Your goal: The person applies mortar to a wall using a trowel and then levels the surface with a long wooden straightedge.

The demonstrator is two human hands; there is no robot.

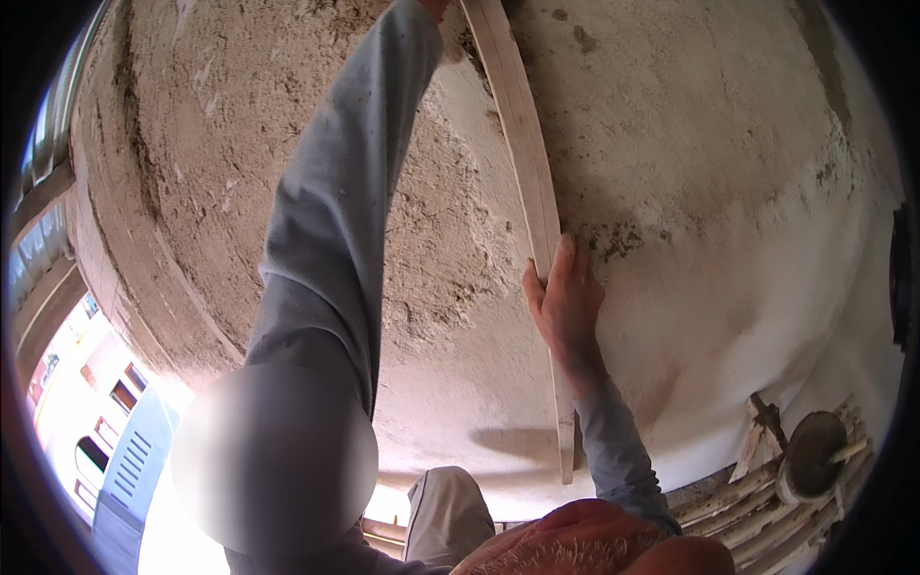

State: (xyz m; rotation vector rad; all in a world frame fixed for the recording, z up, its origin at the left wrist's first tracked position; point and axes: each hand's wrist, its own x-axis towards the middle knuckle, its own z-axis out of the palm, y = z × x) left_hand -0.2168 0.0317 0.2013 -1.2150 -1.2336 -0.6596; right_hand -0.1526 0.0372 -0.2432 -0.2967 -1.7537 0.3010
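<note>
A long, narrow wooden board [525, 144] lies lengthwise against a plastered surface [690, 192], running from the top edge down towards the lower middle. My right hand [568, 305] grips it in its lower half, the thumb on the left edge and the fingers on the right. My left arm, in a grey sleeve [331, 182], stretches up to the top edge beside the board. Only a sliver of my left hand [436, 7] shows there; its fingers are out of the picture.
Rough, brownish plaster [220, 134] covers the left side; the right is smoother and paler. Wooden poles [738, 508] and a round, dark container-like thing [813, 455] are at lower right. Beams [46, 302] and a blue panel [134, 470] stand at left. A trouser leg [448, 513] shows below.
</note>
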